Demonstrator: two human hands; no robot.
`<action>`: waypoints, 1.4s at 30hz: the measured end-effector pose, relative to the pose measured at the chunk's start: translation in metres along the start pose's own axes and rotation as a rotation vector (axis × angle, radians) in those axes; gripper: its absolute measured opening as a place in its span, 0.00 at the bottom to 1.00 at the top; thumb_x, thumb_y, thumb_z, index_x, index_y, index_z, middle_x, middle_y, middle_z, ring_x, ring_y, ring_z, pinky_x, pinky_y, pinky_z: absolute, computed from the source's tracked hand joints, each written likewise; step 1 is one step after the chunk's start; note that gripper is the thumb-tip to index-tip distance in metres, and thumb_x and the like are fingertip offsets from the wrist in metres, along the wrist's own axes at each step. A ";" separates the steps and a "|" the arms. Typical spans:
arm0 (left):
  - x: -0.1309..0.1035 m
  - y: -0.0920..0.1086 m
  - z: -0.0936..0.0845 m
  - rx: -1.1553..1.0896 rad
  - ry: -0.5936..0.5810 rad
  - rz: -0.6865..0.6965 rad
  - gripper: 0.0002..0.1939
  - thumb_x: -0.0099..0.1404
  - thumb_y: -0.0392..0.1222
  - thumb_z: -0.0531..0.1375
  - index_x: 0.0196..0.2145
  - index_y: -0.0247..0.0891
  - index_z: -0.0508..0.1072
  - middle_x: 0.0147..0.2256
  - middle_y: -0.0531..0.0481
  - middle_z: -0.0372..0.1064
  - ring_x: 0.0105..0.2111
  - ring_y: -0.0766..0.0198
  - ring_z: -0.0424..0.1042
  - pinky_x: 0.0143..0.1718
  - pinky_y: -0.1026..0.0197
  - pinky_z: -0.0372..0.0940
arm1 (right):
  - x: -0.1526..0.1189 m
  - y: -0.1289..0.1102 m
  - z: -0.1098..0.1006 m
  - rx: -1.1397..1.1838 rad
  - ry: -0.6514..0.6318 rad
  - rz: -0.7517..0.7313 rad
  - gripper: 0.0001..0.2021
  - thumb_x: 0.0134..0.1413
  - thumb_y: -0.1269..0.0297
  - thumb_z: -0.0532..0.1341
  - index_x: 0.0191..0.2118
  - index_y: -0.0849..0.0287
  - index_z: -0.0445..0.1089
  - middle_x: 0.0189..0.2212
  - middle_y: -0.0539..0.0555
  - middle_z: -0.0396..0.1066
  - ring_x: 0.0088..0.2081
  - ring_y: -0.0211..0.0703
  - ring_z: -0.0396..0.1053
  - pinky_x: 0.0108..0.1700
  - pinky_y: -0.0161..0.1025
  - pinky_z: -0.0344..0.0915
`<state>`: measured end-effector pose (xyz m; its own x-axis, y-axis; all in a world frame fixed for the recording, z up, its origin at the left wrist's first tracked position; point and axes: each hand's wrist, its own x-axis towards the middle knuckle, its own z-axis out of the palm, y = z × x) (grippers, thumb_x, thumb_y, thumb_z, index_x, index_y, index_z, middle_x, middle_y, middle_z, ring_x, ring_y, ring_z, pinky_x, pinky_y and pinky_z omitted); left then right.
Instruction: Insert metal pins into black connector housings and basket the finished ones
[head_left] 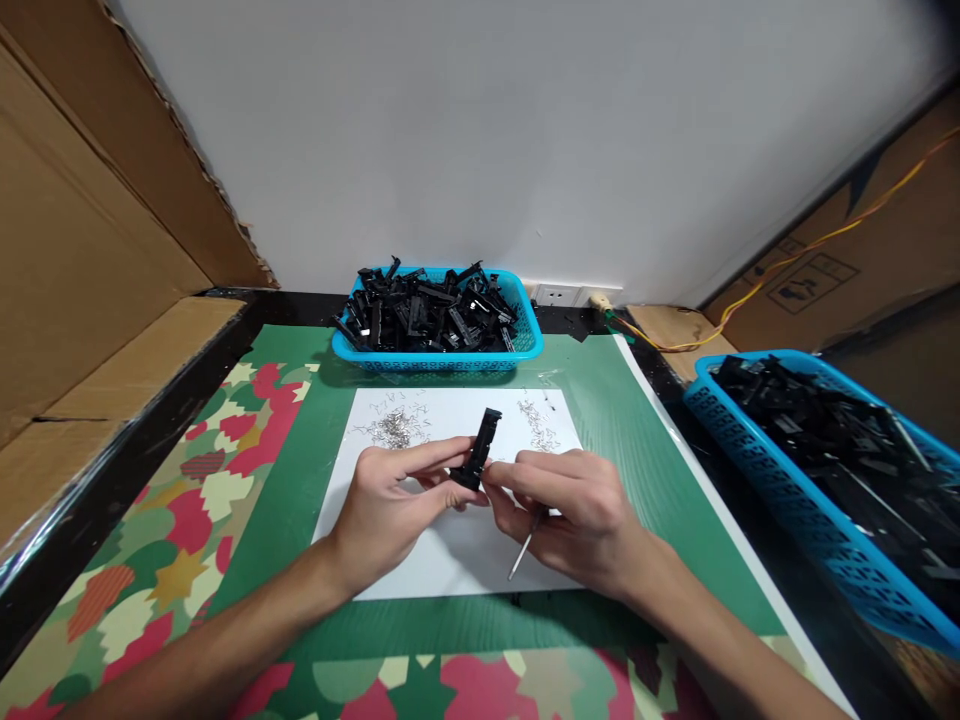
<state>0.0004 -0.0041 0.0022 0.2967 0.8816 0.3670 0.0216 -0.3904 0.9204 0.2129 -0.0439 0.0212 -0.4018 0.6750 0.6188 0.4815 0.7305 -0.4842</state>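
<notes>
Left hand (394, 500) is gripping a black part (484, 440) above the white sheet (420, 570). Right hand (577, 505) is holding a thin tool (523, 553), its fingers working at the part's lower end; cannot tell if they're pinching anything small. Close handwork seems underway, probably calling for steady left support, fine right-hand placement.

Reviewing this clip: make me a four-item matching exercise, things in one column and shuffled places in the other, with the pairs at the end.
Things
1. Black part
2. Metal rod
3. White sheet
4. Yellow wire

Places
A. In the right hand, tip pointing down
B. Leading to a wall socket
C. Between the fingers of the left hand
D. Under the small metal pieces

Pairs: 1-C, 2-A, 3-D, 4-B
</notes>
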 end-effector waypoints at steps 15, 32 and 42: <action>0.000 0.001 0.001 0.056 0.002 -0.022 0.19 0.57 0.32 0.75 0.47 0.39 0.87 0.37 0.48 0.86 0.29 0.59 0.84 0.33 0.63 0.81 | -0.007 0.002 -0.003 -0.160 -0.023 -0.044 0.10 0.64 0.78 0.60 0.45 0.60 0.75 0.24 0.45 0.62 0.23 0.34 0.51 0.25 0.35 0.50; -0.004 -0.001 0.003 0.006 -0.018 -0.022 0.18 0.58 0.31 0.75 0.47 0.39 0.87 0.39 0.48 0.86 0.32 0.57 0.85 0.35 0.62 0.82 | -0.007 0.002 -0.008 -0.140 -0.094 -0.037 0.11 0.65 0.79 0.58 0.46 0.62 0.76 0.24 0.46 0.65 0.22 0.34 0.55 0.24 0.36 0.52; 0.000 -0.001 0.001 -0.158 -0.062 -0.279 0.17 0.63 0.35 0.72 0.50 0.34 0.85 0.36 0.44 0.85 0.27 0.60 0.83 0.27 0.65 0.79 | -0.001 0.009 -0.011 -0.252 -0.074 -0.089 0.14 0.72 0.75 0.56 0.53 0.64 0.77 0.22 0.45 0.61 0.21 0.34 0.53 0.23 0.36 0.49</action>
<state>0.0013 -0.0044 0.0009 0.3580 0.9291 0.0930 -0.0363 -0.0857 0.9957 0.2259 -0.0388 0.0227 -0.5026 0.6215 0.6010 0.6164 0.7450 -0.2549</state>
